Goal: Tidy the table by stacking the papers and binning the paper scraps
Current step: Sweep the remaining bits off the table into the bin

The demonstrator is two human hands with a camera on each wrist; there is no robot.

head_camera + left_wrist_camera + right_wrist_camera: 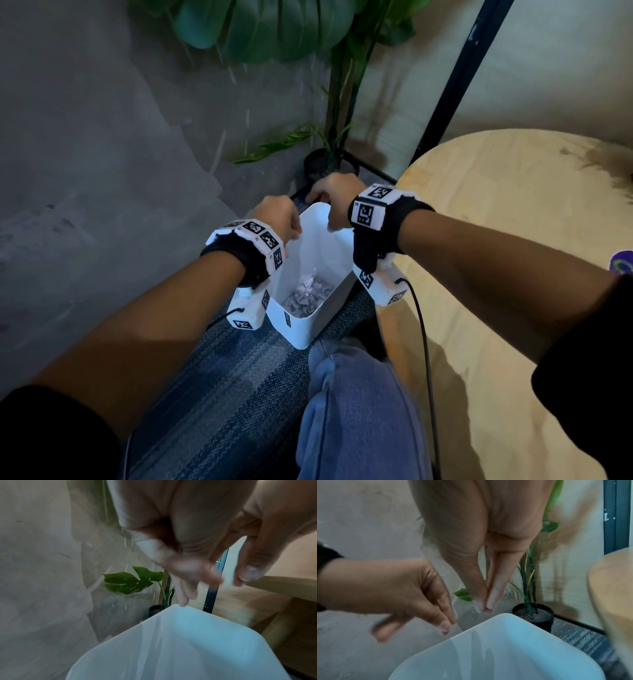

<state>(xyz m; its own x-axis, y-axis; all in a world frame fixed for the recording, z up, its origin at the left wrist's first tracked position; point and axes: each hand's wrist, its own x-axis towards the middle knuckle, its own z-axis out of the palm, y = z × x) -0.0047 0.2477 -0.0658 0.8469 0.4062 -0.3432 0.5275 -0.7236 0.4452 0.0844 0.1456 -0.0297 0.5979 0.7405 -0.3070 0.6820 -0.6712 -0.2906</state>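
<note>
From the head view we saw both hands over a white, smooth-walled bin [337, 274] with rounded corners, standing on blue woven carpet [239, 394] beside the round pale-wood table [513, 240]; crumpled paper scraps [308, 294] lay at its bottom. At the left wrist, our left hand [197, 545] hung just above the rim, fingers loosely curled and holding nothing. At the right wrist, our right hand [485, 555] pointed down, fingers pressed together; whether they pinched anything we could not tell.
</note>
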